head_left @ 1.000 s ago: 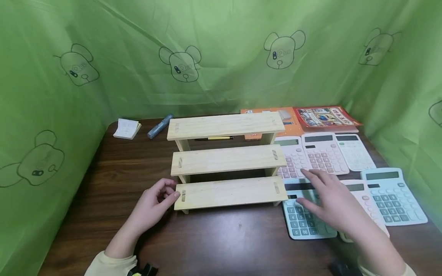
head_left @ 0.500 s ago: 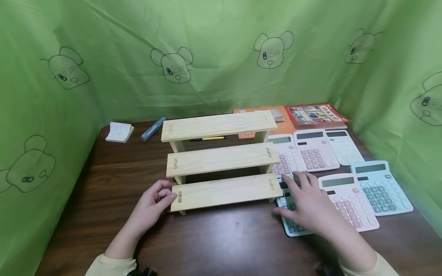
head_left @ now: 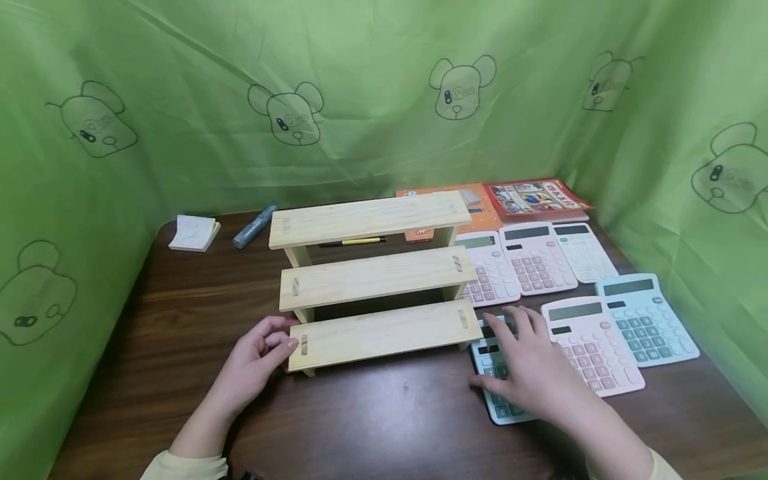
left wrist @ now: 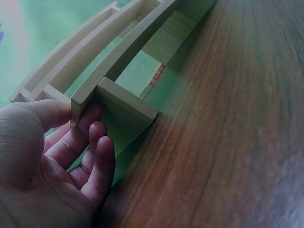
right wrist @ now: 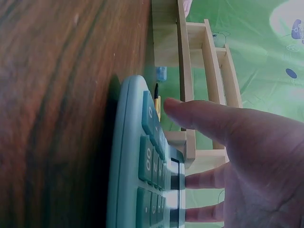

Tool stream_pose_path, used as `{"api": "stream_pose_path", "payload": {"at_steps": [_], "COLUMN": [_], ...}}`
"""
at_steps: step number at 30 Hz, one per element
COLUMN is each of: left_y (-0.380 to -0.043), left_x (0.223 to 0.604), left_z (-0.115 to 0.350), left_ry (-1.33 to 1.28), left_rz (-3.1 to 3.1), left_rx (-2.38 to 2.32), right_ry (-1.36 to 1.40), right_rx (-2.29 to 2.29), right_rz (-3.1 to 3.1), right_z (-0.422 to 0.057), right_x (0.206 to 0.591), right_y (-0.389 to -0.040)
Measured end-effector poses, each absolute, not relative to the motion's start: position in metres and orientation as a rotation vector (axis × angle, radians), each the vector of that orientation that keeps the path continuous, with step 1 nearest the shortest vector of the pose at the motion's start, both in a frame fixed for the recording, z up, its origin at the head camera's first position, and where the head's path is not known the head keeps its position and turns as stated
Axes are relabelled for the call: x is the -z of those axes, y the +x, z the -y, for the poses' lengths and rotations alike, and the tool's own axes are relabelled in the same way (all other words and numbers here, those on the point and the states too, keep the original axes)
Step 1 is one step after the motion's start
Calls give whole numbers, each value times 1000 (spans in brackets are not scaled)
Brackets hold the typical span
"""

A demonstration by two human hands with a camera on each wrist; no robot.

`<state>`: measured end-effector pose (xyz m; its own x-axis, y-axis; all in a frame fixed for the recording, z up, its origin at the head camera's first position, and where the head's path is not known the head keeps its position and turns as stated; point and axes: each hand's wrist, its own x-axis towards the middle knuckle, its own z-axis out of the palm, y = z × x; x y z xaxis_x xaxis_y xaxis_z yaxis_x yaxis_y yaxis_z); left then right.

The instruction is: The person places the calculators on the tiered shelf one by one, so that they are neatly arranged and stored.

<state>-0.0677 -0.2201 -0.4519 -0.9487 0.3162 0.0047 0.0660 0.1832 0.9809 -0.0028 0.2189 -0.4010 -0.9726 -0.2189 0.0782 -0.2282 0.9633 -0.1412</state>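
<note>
A pale wooden three-tier rack (head_left: 384, 333) stands on the dark wooden table. My left hand (head_left: 252, 357) pinches the left end of its lowest board between thumb and fingers; the left wrist view shows the thumb (left wrist: 54, 113) on the board's edge and the other fingers curled below. My right hand (head_left: 534, 363) spreads low over a blue calculator (head_left: 489, 360) at the rack's right front corner. In the right wrist view the thumb (right wrist: 190, 110) hovers above the calculator's keys (right wrist: 149, 159), while two fingers reach its display end. The hand hides much of the calculator.
Several other calculators, among them a pink one (head_left: 591, 347) and a blue one (head_left: 648, 327), lie at the right. An orange booklet (head_left: 489, 217) and a red booklet (head_left: 537, 198) lie behind. A pen (head_left: 353, 242), blue tube-like object (head_left: 255, 227) and notepad (head_left: 195, 233) lie further back.
My right hand has moved left and lower over the blue calculator, which has slid slightly toward me. The left hand keeps its pinch on the rack. The head view has shifted right.
</note>
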Motion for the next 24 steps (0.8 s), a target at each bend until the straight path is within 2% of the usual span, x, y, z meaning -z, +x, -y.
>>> {"api": "stream_pose_path", "payload": {"at_steps": [24], "left_y": [-68], "left_x": [454], "left_z": [222], "left_ry": [469], "left_rz": [-2280], "left_rx": [-1830], "right_ry": [97], "right_rx": [-91], "right_rz": [3189], "right_z": [-205], "right_x": [409], "right_y": [3]}}
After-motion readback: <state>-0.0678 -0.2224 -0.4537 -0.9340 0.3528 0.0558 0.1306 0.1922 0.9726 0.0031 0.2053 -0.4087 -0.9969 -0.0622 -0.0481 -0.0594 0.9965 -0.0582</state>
